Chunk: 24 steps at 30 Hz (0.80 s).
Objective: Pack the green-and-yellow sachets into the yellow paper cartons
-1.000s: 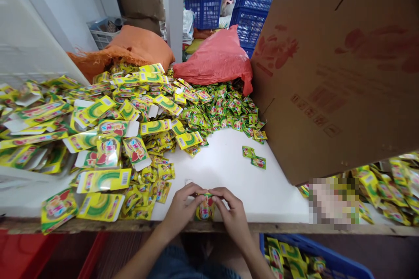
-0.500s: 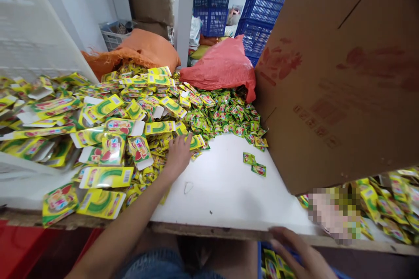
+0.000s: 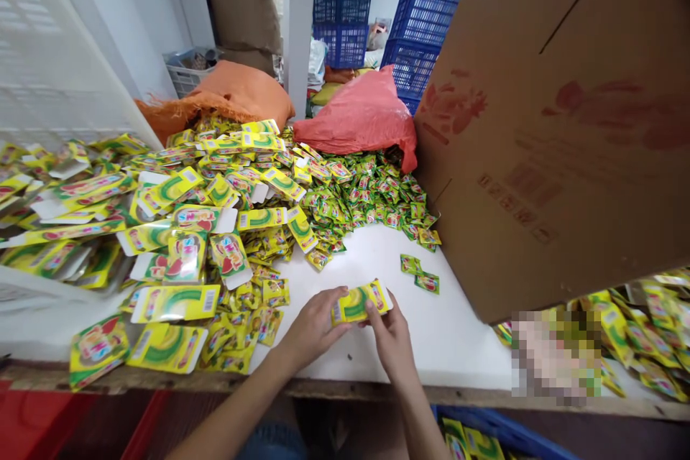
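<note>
Both hands hold one small yellow and green candy box (image 3: pixel 353 304) above the white tabletop. My left hand (image 3: pixel 318 323) grips its left end, and my right hand (image 3: pixel 392 334) pinches the right end, where a white flap shows. To the left lies a heap of similar boxes (image 3: pixel 175 303), several with white end flaps standing out. Small yellow sachets (image 3: pixel 229 338) are spread beside them, near my left forearm. Green sachets (image 3: pixel 371 190) form a pile farther back, and two loose green sachets (image 3: pixel 419 273) lie apart on the table, beyond my right hand.
A large cardboard carton (image 3: pixel 539 158) leans over the right side. Red (image 3: pixel 361 115) and orange (image 3: pixel 242 86) sacks lie behind the piles. A white crate (image 3: pixel 70 50) stands left. Below the table edge (image 3: pixel 366 389) is a blue crate (image 3: pixel 507 431) with yellow packs. Blue crates (image 3: pixel 425 21) are stacked behind.
My left hand has come from the heap to the middle with a candy box. My right hand has risen from below the table edge and now grips the box's other end.
</note>
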Tool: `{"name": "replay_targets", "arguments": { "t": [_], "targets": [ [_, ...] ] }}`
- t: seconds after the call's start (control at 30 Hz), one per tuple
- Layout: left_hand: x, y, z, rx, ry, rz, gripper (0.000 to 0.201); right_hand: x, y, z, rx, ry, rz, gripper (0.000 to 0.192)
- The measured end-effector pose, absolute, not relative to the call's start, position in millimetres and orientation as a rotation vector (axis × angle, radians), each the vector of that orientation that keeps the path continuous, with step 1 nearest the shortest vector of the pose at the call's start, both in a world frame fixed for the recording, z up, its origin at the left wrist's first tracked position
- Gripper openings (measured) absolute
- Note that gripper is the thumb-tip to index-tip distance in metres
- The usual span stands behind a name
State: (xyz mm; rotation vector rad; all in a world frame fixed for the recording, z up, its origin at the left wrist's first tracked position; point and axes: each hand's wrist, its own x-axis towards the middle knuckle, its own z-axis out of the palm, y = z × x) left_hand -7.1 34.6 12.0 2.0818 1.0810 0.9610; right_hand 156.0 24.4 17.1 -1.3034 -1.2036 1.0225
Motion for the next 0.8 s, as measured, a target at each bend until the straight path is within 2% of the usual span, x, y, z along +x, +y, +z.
{"name": "replay_targets", "arguments": {
  "t": [0.1, 0.23, 0.43, 0.53, 0.63, 0.73, 0.8],
  "targets": [
    [-3.6, 37.2, 9.9, 2.023, 1.075, 0.990, 0.057, 148.2, 25.0, 13.0, -1.252, -1.220, 1.057, 0.049],
    [-3.9, 42.3, 6.5, 1.764, 1.132, 1.177, 0.055, 141.3, 41.8, 10.1, -1.196, -1.314, 1.041, 0.045],
    [-12.8, 48.7, 5.8, 1.317, 1.181, 1.533, 0.058, 115.7, 107.4, -3.1, -1.305, -1.750, 0.673, 0.035],
    [-17.1, 50.0, 5.7, 1.216, 1.128, 1.564, 0.053, 99.7, 126.5, -11.3, -1.285, -1.841, 0.652, 0.040],
    [-20.0, 50.9, 5.1, 1.125, 1.057, 1.541, 0.050, 98.2, 127.4, -16.1, -1.296, -1.859, 0.651, 0.030],
    [-21.2, 51.6, 5.2, 1.027, 0.993, 1.517, 0.048, 123.6, 121.7, -15.2, -1.339, -1.785, 0.673, 0.021],
    [-21.0, 52.0, 5.9, 0.952, 0.960, 1.495, 0.046, 158.0, 121.7, -11.2, -1.391, -1.680, 0.687, 0.022]
  ]
}}
